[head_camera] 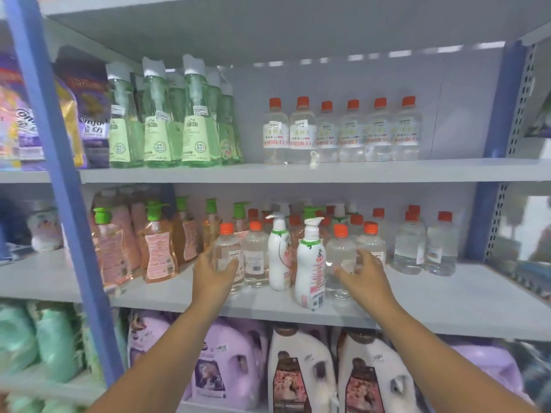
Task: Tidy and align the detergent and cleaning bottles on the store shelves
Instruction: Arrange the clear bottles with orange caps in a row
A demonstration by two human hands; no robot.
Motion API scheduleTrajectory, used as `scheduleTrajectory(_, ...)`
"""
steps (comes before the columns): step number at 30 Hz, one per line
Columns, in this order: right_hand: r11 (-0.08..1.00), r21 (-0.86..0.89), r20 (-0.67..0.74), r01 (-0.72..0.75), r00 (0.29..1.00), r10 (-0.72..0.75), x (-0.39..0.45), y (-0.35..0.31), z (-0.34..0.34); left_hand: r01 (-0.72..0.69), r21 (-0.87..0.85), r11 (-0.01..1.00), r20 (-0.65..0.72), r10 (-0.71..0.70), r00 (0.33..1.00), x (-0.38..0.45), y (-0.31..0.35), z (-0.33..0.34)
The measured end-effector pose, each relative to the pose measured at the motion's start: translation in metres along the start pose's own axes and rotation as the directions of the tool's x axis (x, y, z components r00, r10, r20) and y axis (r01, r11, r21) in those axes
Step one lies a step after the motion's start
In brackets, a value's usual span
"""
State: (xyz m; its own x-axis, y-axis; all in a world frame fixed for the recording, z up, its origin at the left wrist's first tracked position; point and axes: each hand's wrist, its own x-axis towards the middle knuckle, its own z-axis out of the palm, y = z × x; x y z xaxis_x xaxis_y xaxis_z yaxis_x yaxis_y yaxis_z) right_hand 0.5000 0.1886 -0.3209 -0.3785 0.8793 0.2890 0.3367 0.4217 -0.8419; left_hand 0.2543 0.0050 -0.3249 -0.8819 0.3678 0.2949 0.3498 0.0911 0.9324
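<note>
**Two hands reaching among bottles on the middle shelf**

Both bare arms extend up to the grey metal middle shelf. The left hand is spread wide, fingers apart, its fingertips at or against the front of a clear plastic bottle with an orange screw cap; whether it actually grips the bottle cannot be told. The right hand is likewise open, fingers loosely curled, in front of a second clear orange-capped bottle, with contact uncertain.

Between the two hands stands a white opaque bottle with a white trigger top and pink label, nearest the shelf edge and leaning slightly. Just behind it, toward the left hand, stands a second white trigger bottle, upright. Left of the left hand is a group of peach-pink pump bottles with green heads. Right of the right hand, well apart, stand two more clear orange-capped bottles.

Above the hands, the upper shelf carries tall green-tinted bottles with white caps and a row of clear orange-capped bottles. Below the forearms sit large lilac jugs and white jugs.
</note>
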Motion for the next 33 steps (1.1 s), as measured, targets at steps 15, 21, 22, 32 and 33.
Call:
scheduleTrajectory(15,0.990,0.138,-0.156,-0.012,0.987,0.033,0.008,0.007,0.033,-0.038,0.038,0.999,0.200,0.030,0.979,0.038,-0.047,0.002)
scheduleTrajectory(21,0.989,0.145,-0.142,0.022,0.990,-0.001,-0.019,0.010,-0.008,-0.066,-0.042,0.997,0.229,0.074,0.971,-0.015,-0.020,-0.013)
scheduleTrajectory(22,0.989,0.145,-0.136,0.036,0.991,-0.016,-0.026,0.008,-0.018,-0.080,-0.052,0.995,0.230,0.090,0.969,-0.028,-0.012,-0.016)
scheduleTrajectory(32,0.932,0.195,-0.118,0.306,0.951,-0.287,-0.096,-0.070,-0.148,-0.312,-0.234,0.921,0.346,0.379,0.858,-0.128,0.154,-0.048)
scheduleTrajectory(33,0.920,0.205,-0.131,0.335,0.940,-0.314,-0.097,-0.087,-0.162,-0.332,-0.249,0.910,0.352,0.404,0.844,-0.132,0.176,-0.049)
